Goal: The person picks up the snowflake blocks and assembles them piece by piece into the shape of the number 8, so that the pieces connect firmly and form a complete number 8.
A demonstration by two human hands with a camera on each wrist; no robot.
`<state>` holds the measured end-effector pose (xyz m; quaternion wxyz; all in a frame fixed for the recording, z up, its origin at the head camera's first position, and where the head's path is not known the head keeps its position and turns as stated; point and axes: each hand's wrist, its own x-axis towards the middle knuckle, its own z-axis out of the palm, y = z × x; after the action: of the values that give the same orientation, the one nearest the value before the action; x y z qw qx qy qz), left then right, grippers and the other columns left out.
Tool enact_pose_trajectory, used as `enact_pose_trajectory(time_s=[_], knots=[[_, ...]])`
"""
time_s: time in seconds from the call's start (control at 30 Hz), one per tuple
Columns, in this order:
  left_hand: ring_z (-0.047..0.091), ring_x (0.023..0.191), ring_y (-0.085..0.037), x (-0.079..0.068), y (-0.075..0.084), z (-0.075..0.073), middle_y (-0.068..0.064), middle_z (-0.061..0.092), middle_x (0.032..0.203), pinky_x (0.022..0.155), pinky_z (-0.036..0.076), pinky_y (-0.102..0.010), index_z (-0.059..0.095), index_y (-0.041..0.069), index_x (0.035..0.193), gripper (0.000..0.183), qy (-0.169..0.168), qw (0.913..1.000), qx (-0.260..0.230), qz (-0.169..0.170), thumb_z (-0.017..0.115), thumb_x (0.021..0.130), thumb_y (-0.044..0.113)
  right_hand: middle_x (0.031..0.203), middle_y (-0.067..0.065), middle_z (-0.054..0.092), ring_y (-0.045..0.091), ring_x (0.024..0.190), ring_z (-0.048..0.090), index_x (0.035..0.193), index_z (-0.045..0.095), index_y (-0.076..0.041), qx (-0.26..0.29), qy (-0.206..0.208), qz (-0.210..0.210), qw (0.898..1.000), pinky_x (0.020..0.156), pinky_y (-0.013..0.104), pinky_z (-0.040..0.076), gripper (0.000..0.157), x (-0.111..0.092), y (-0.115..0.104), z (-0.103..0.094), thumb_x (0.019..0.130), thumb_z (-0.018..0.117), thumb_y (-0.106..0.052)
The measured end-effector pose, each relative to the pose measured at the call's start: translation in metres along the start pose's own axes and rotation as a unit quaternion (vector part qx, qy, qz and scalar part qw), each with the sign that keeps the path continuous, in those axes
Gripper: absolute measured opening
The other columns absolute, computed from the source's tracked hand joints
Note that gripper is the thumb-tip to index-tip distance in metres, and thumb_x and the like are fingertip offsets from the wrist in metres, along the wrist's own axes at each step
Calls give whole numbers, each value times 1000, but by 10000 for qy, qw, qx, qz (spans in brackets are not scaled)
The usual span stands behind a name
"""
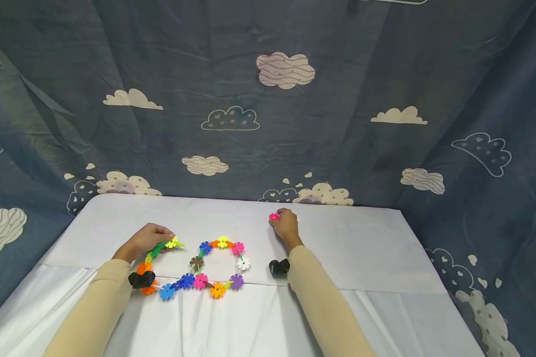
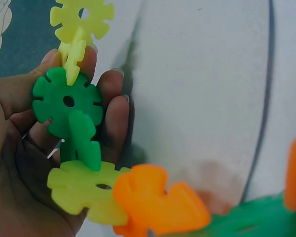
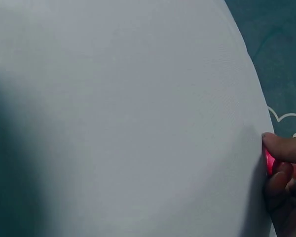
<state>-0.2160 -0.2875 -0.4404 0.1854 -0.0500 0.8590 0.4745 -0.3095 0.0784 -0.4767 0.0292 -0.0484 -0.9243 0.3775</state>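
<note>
My left hand (image 1: 146, 240) pinches the far end of a chain of notched plastic flower discs. In the left wrist view, a yellow disc (image 2: 74, 54) sits between its thumb and fingertip, and a green disc (image 2: 61, 101) hangs in front of the curled fingers. The chain runs down through orange discs (image 1: 145, 267) and a light blue disc (image 1: 167, 292) into a closed ring, with a white disc (image 1: 243, 264) on its right side. Farther back, my right hand (image 1: 287, 225) holds a pink disc (image 1: 274, 216) between thumb and fingers, close to the table's far edge.
A white cloth covers the table (image 1: 362, 248), with a fold line across it. Behind and beside it hangs a dark curtain (image 1: 232, 64) printed with clouds. Black wrist cameras (image 1: 141, 279) sit on both wrists, the left one overlapping the orange discs in the head view.
</note>
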Motion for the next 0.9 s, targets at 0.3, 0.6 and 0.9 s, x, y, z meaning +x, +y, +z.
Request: enact_pose_trajectory(time_s=[0.3,0.6,0.9], knots=[[61,77,-16,-1,1,3,-15,63,102,74,57,-31,59,-10,115,31,61,9999,-53,-152,56,99,17,90,14,65,26,84,59,96,66,2,154,-248,77,9995,80,37,50,26,-2,-1,-2,80,78,-12],[60,79,-17,-1,-1,2,-15,61,103,74,57,-32,59,-10,115,30,50,9997,-212,-60,55,99,16,67,12,67,13,50,62,88,65,8,2667,-1019,-160,9582,49,28,55,11,-30,-22,11,82,72,3],[61,79,-15,-2,5,3,-14,60,101,74,58,-32,58,-12,113,29,56,9996,-263,6,53,100,14,70,12,69,12,52,61,99,67,5,2920,-2275,-639,9268,53,27,55,16,-85,-97,36,83,70,3]])
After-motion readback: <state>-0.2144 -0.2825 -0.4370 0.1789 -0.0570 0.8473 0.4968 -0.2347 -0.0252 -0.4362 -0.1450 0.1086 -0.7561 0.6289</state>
